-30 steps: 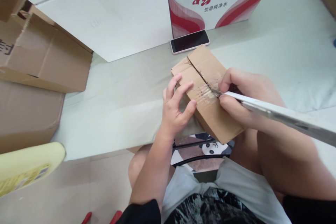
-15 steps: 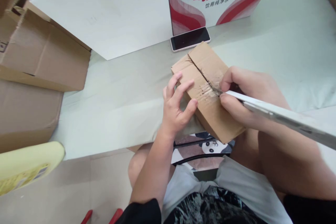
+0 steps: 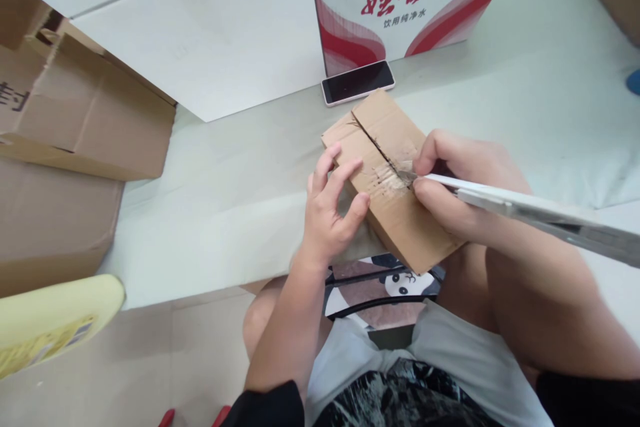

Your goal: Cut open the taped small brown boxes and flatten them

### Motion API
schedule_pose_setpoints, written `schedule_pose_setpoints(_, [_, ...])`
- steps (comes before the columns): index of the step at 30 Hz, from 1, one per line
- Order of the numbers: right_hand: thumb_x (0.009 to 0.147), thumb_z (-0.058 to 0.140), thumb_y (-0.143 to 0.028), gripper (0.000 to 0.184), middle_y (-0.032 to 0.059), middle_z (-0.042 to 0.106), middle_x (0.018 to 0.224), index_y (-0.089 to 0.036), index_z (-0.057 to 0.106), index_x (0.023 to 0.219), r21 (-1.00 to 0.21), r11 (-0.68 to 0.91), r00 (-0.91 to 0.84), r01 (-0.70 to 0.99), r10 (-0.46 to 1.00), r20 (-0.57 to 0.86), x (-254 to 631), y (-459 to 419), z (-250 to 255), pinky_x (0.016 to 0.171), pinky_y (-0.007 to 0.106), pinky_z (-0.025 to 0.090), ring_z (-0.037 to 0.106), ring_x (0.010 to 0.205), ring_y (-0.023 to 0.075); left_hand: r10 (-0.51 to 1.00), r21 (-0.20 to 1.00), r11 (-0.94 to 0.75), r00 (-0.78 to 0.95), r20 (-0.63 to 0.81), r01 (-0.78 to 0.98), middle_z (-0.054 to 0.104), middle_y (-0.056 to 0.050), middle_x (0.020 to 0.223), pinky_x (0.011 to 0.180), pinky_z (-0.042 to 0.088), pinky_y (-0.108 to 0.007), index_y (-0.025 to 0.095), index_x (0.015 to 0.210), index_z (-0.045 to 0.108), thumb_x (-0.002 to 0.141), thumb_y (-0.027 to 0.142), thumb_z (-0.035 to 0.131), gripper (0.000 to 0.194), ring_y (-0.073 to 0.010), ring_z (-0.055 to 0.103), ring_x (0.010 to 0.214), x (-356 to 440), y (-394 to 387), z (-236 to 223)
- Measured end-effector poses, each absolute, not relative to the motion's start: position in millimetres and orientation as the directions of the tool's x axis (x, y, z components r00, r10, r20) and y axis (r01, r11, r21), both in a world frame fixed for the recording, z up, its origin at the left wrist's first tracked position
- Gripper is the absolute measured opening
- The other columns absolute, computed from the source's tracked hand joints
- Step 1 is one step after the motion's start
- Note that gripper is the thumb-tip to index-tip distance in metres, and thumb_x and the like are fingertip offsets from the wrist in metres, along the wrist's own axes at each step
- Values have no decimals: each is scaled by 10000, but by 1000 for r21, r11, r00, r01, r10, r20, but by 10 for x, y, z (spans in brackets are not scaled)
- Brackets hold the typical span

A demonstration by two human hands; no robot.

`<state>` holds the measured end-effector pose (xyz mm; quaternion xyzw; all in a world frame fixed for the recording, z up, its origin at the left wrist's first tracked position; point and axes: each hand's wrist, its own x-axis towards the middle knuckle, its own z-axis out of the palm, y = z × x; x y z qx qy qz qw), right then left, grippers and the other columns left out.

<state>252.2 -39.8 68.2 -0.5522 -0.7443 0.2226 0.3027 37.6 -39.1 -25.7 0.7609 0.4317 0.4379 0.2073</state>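
Observation:
A small brown cardboard box (image 3: 400,230) lies at a slant on the cloth-covered surface, its near end jutting past the front edge. A dark slit runs down its top seam to a rough, torn patch with frayed tape. My right hand (image 3: 455,180) is closed around a utility knife (image 3: 530,210) with a long white and grey handle. Its blade tip meets the slit at the torn patch. With fingers spread, my left hand (image 3: 333,210) rests its fingertips along the box's left edge.
A phone (image 3: 358,83) lies just beyond the box, against a white and red carton (image 3: 400,20). Large brown cartons (image 3: 100,107) stand at left, near a pale yellow rounded object (image 3: 55,320). A panda-print bag (image 3: 385,287) sits below the surface's edge. Something blue (image 3: 634,82) shows at right.
The view has tilted slightly, so everything sits a bit lower and left. The knife tip stays at the torn patch, and both hands keep nearly the same place on the box.

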Motion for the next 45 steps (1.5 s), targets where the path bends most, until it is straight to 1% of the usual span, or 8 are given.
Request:
schedule_pose_setpoints(4, [727,541,-211,87,-23,537,586,-242,463,752,-661,268,-208,701,963,169,2525,-393,687,562,317,301,432,516,134,832,690,-549,236,501,471,487,-179,1590,1144,458,-485,262,1412,589,1047,551,522,470,-327,506,1488,382,-387,-261])
schedule_pose_setpoints(10, [699,526,-228,93,-25,503,555,-237,435,688,-678,288,-219,676,957,189,2504,-364,708,539,311,288,402,498,118,843,702,-534,241,480,471,486,-156,1601,1168,440,-488,278,1418,591,1051,548,513,462,-329,487,1503,379,-391,-261])
schedule_pose_setpoints(13, [686,537,-214,118,-26,482,549,-235,424,661,-720,282,-198,635,959,201,2506,-369,719,539,309,277,394,510,118,839,699,-541,240,489,468,489,-156,1597,1160,444,-480,283,1420,591,1051,542,516,456,-322,496,1495,378,-388,-271])
schedule_pose_setpoints(17, [698,543,-174,179,-19,448,551,-231,396,613,-799,221,-180,559,973,144,2532,-405,751,537,310,269,389,531,126,832,693,-550,236,502,466,488,-155,1595,1149,452,-468,287,1422,584,1053,554,504,463,-313,507,1483,382,-382,-288])
schedule_pose_setpoints(24, [730,567,-150,192,-17,482,588,-234,425,631,-851,216,-157,478,975,159,2569,-439,738,542,312,301,411,553,136,830,687,-554,241,503,471,486,-159,1595,1144,456,-470,277,1421,582,1052,562,503,472,-313,511,1480,380,-382,-285])
schedule_pose_setpoints(34, [710,569,-199,127,-25,484,565,-236,458,662,-823,176,-133,540,983,124,2539,-417,753,542,301,296,416,539,130,834,691,-546,231,501,475,492,-156,1593,1149,456,-488,284,1419,587,1051,570,498,474,-318,512,1480,381,-386,-294])
schedule_pose_setpoints(41, [678,554,-185,130,-35,463,525,-234,434,679,-721,257,-140,643,966,219,2526,-390,627,549,308,273,385,494,121,835,680,-544,232,500,491,504,-164,1583,1142,466,-475,270,1406,596,1053,566,498,471,-307,520,1476,386,-390,-264])
schedule_pose_setpoints(45, [690,549,-185,128,-30,486,557,-233,431,700,-697,280,-183,660,960,213,2526,-394,630,566,310,285,394,510,123,833,681,-546,234,501,488,501,-163,1586,1148,460,-481,274,1407,593,1053,568,496,470,-308,515,1482,385,-388,-262])
